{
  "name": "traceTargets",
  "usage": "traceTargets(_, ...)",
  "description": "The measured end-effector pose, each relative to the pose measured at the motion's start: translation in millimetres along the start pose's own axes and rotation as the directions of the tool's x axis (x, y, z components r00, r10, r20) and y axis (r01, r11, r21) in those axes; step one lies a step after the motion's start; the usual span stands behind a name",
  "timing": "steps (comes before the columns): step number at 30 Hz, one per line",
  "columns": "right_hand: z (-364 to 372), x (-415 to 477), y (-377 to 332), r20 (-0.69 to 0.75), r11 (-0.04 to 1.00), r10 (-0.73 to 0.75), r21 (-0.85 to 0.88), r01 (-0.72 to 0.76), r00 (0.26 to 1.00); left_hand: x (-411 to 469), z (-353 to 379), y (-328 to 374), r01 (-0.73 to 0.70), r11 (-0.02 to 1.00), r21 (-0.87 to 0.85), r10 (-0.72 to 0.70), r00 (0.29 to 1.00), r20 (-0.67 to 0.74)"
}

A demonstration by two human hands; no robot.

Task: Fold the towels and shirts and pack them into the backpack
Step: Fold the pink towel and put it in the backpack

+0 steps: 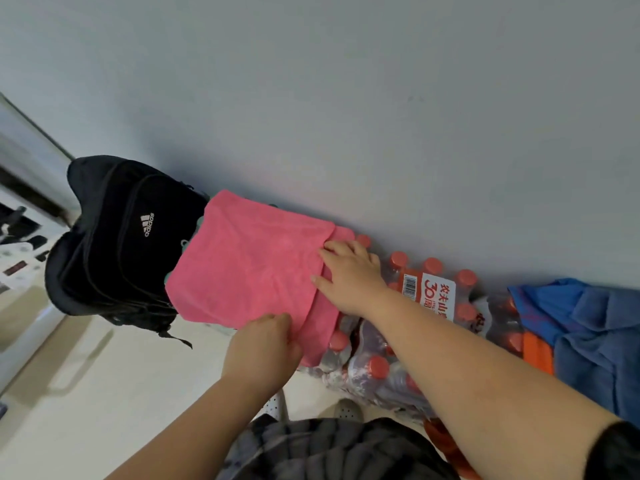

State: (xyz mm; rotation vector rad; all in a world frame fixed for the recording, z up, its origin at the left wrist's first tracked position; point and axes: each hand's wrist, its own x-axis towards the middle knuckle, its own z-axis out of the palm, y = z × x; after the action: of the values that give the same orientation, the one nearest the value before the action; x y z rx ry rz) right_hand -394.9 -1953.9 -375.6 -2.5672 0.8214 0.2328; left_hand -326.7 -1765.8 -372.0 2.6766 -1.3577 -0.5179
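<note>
A: where's the cam sitting in this one?
B: on the person's head, wide lens, aimed forward and down. The forearms come in from the bottom edge, so it's close up: left hand and right hand meet at the pink towel mid-frame.
A: why so crooked?
B: head's rolled. The wall meets the floor on a steep slant.

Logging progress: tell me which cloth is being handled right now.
The pink towel, next to the black backpack: left hand pinches it, right hand rests on it. The blue cloth lies untouched.
</note>
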Motion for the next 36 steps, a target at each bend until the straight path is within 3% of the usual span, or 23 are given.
traceTargets(3,-6,-2,-1,-0.035,0.997,-0.022,0.079,0.025,0.999,-2,-6,-2,0.043,0.995,-0.096,-0.045,0.999,-0.024)
traceTargets(5,-14,-3,-3,-0.153,0.970,-0.067,0.223,0.101,0.986,-5,-18,-1,0.033,0.984,-0.174,-0.045,0.997,-0.068)
traceTargets(7,-23,-8,-2,-0.289,0.911,-0.087,0.364,0.193,0.953,-10,-33,1,-0.012,0.974,-0.228,-0.014,0.994,-0.112)
traceTargets(10,-30,-20,7,-0.388,0.881,-0.033,0.424,0.210,0.921,-16,-44,11,-0.101,0.954,-0.282,0.067,0.990,-0.126)
traceTargets(12,-26,-26,18,-0.346,0.900,0.008,0.412,0.144,0.938,-15,-34,21,-0.117,0.956,-0.268,0.106,0.993,-0.056)
traceTargets(14,-18,-30,27,-0.203,0.932,0.033,0.359,0.044,0.979,-9,-14,27,-0.107,0.970,-0.219,0.119,0.992,0.042)
traceTargets(17,-6,-34,33,0.009,0.987,0.044,0.155,-0.045,0.999,0,12,29,-0.093,0.983,-0.157,0.116,0.983,0.143)
traceTargets(19,-2,-35,31,0.001,0.992,0.049,0.113,-0.048,0.999,0,18,29,-0.083,0.983,-0.162,0.110,0.981,0.162)
traceTargets(24,2,-46,17,-0.193,0.996,0.086,0.002,-0.088,0.977,-3,-1,21,-0.074,0.977,-0.202,0.092,0.992,0.081)
traceTargets(28,14,-46,-8,-0.051,0.999,-0.030,-0.047,0.028,0.998,11,-14,-15,-0.072,0.990,-0.122,0.054,0.987,-0.149)
traceTargets(30,21,-40,-21,0.006,0.996,-0.047,-0.074,0.047,0.999,21,-18,-39,-0.065,0.998,-0.015,0.061,0.982,-0.178)
traceTargets(36,45,-31,-43,0.107,0.988,0.088,-0.133,-0.074,0.990,51,-32,-105,-0.102,0.972,0.209,0.094,0.994,0.051)
